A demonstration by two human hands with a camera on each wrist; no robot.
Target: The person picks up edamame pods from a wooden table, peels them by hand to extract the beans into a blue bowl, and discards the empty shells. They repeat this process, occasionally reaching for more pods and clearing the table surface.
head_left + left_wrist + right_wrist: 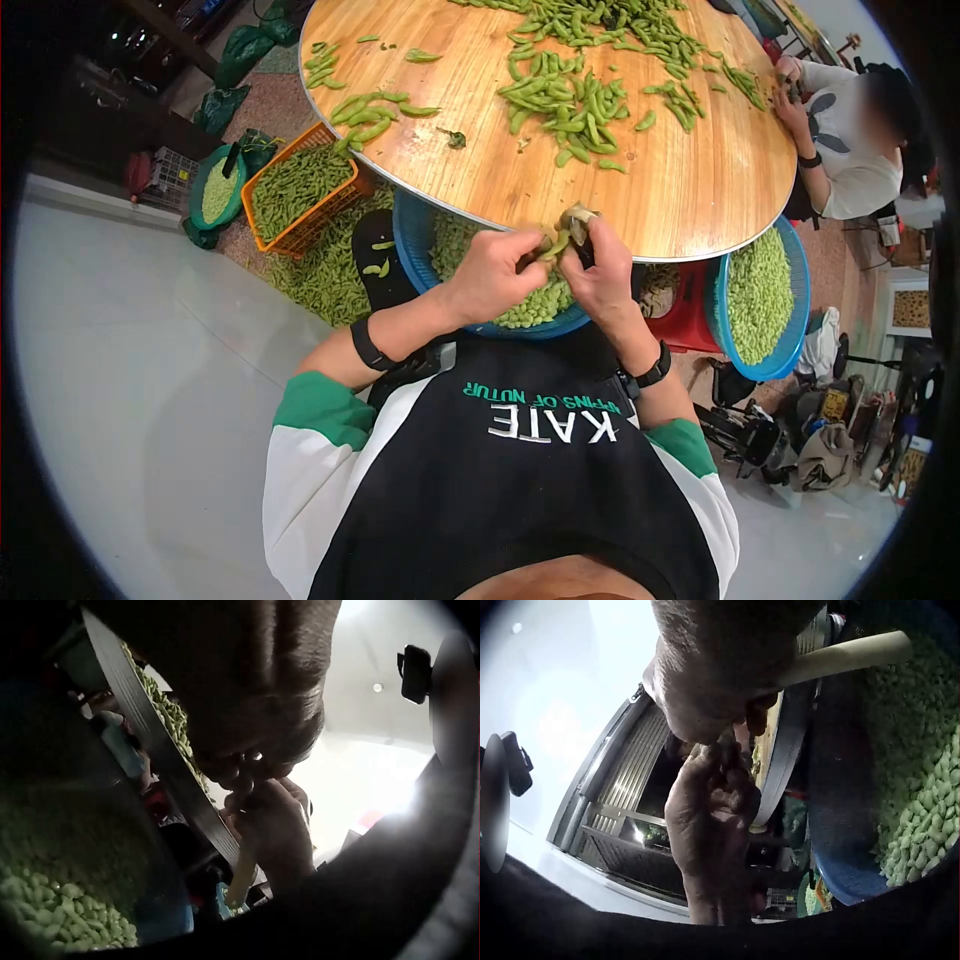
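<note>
Pale floor tiles (140, 340) spread across the left, beyond them a green basin (240, 180) holding shelled beans. Next, an orange crate (287, 237) is heaped with unshelled pods, and more lie loose beside it. Pods are scattered over the round wooden table (430, 150). Under its near edge sits a blue basket (402, 225) of shelled beans. Above this basket, the person's left hand (490, 275) pinches a green pod (557, 246) between curled fingers; the right hand (603, 268) grips it from the other side, a pale rod-like piece (855, 657) jutting from that hand. Upside down on the black garment (500, 480), white letters read "KATE", with green lettering, partly legible as "OF NUTUR". Farther right come a red stool (688, 310), another blue basket (796, 300) of shelled beans, and a second person (850, 140) at the table.
</note>
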